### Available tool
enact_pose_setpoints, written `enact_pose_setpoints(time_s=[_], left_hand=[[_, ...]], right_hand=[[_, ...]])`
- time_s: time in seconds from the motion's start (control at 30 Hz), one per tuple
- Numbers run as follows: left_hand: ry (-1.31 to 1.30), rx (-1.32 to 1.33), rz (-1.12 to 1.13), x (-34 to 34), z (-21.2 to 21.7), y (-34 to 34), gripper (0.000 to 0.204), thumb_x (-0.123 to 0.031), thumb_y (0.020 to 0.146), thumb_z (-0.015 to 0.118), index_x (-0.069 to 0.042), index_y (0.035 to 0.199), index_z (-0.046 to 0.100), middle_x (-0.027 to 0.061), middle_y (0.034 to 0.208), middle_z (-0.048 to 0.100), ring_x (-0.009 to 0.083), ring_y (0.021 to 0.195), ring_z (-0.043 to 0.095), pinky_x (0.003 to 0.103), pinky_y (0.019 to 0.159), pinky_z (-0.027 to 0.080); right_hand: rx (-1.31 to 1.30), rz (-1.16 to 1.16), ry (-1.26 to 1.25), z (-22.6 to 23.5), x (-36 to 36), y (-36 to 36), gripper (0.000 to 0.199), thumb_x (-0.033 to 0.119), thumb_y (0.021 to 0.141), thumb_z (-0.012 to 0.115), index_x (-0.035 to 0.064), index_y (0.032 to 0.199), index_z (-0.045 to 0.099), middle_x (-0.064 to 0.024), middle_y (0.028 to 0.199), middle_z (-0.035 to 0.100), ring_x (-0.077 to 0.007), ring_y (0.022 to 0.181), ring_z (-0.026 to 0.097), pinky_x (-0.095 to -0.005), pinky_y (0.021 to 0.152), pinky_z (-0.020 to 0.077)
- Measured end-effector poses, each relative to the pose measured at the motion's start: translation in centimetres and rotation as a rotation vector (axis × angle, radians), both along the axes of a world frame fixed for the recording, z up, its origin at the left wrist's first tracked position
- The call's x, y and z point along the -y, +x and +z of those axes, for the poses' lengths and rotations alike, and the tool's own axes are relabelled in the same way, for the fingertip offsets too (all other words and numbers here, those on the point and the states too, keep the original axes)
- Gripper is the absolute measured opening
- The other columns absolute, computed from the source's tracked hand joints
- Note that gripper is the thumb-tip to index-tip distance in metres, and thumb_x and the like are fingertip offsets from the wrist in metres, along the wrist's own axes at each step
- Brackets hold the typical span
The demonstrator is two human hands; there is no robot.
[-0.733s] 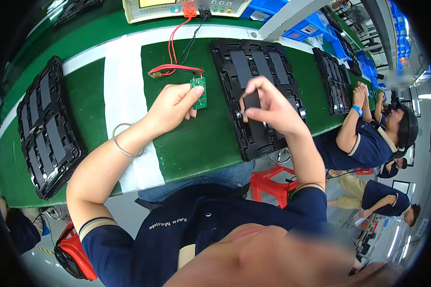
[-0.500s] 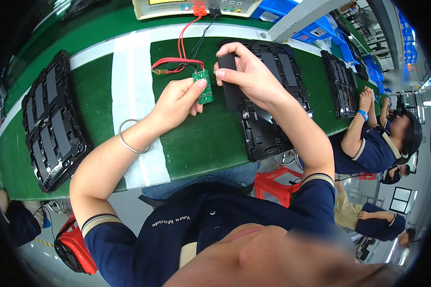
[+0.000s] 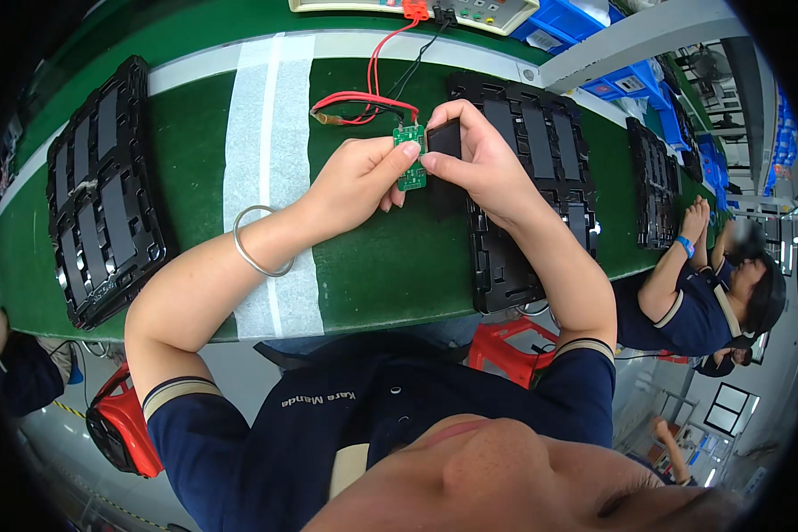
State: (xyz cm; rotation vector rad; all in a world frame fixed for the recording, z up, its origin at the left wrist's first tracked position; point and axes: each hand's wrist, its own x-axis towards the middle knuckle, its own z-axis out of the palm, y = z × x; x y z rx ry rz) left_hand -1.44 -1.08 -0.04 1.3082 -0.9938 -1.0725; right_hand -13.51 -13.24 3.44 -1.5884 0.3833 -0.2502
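Observation:
My left hand pinches a small green circuit board, thumb on top. Red and black wires run to the board's far edge from above. In my right hand is a flat black rectangular block, held upright between thumb and fingers. The block's near edge is right beside the board's right edge; whether they touch I cannot tell. Beneath and right of my right hand lies a black tray with dark flat pieces in its slots.
A second black tray lies on the left of the green table. A pale strip crosses the tabletop. An instrument with plugged leads stands at the back, blue bins beside it. Another person sits at the right.
My right hand has brought the black block leftward, up close to the circuit board. My left hand keeps its hold on the board. The whole view has shifted somewhat.

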Motion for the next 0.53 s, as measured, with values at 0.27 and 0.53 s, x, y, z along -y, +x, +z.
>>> enact_pose_setpoints(time_s=[0.27,0.53], left_hand=[[-0.003,0.028,0.014,-0.22,-0.12,0.03,0.036,-0.030,0.090,0.042,-0.001,0.071,0.053,0.0021,0.055,0.052,0.0069,0.049,0.051,0.020,0.045,0.041],[-0.014,0.031,0.012,-0.18,-0.33,0.02,0.034,-0.029,0.090,0.042,0.000,0.075,0.055,0.0025,0.056,0.052,0.0071,0.049,0.051,0.020,0.045,0.041]], right_hand=[[-0.037,-0.005,-0.006,-0.31,-0.10,0.25,0.025,0.002,0.074,0.059,0.0055,0.091,0.042,0.0000,0.080,0.048,-0.0065,0.075,0.045,-0.0209,0.066,0.0382],[-0.067,-0.017,0.158,-0.19,-0.15,0.28,0.023,0.003,0.075,0.059,0.0052,0.092,0.043,-0.0024,0.085,0.051,-0.0075,0.082,0.048,-0.0219,0.072,0.0396]])
